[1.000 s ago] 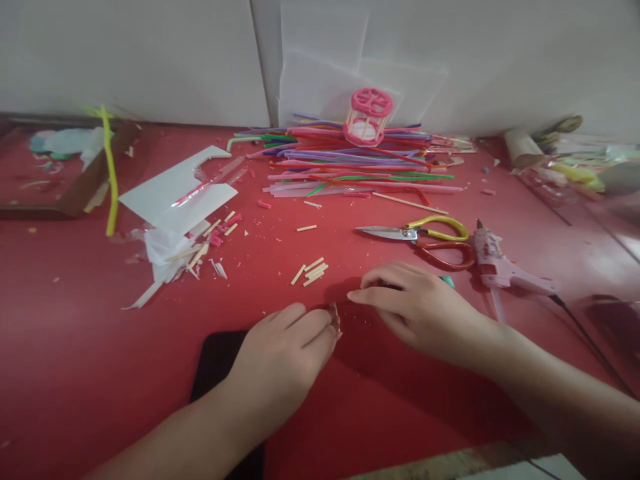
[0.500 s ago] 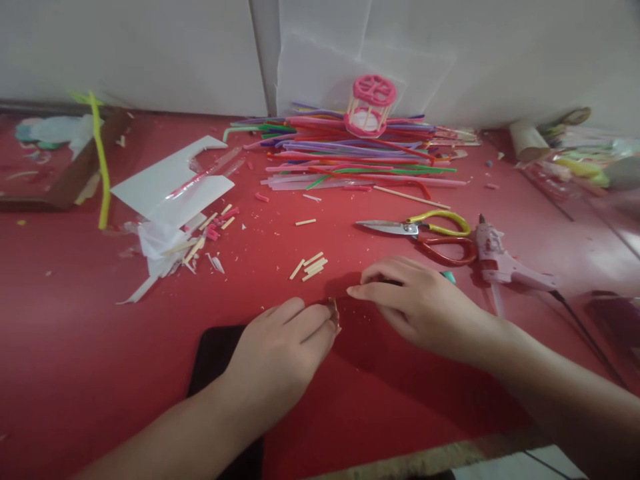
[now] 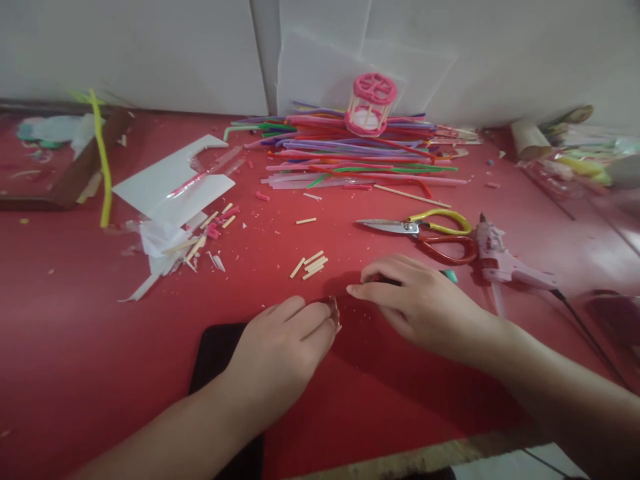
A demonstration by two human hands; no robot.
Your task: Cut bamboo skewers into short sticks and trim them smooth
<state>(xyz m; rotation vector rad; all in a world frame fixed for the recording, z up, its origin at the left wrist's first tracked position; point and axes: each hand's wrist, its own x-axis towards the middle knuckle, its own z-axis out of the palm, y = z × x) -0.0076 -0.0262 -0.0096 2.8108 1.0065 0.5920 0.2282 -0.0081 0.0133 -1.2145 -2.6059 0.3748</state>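
Observation:
My left hand [image 3: 280, 347] is closed in a pinch near the front middle of the red table [image 3: 400, 407]. A small thin piece seems to poke from its fingertips, too small and shaded to name. Just right of it, my right hand [image 3: 415, 300] is curled around a slim dark tool [image 3: 387, 279] with a teal end [image 3: 451, 275] showing behind the knuckles. Most of this tool is covered by the fingers, so its kind is unclear. Beyond both hands lie several short pale wooden stick pieces [image 3: 314, 265]. Under my left forearm is a flat black phone-like slab [image 3: 217, 350].
Yellow-and-red-handled scissors [image 3: 417, 230] and a pink glue gun [image 3: 500, 260] lie at right. Several colourful pipe cleaners [image 3: 350, 153] are piled behind, with a small pink cage-like model [image 3: 371, 107] on them. Cut white board [image 3: 170, 180] and scraps [image 3: 163, 250] lie at left.

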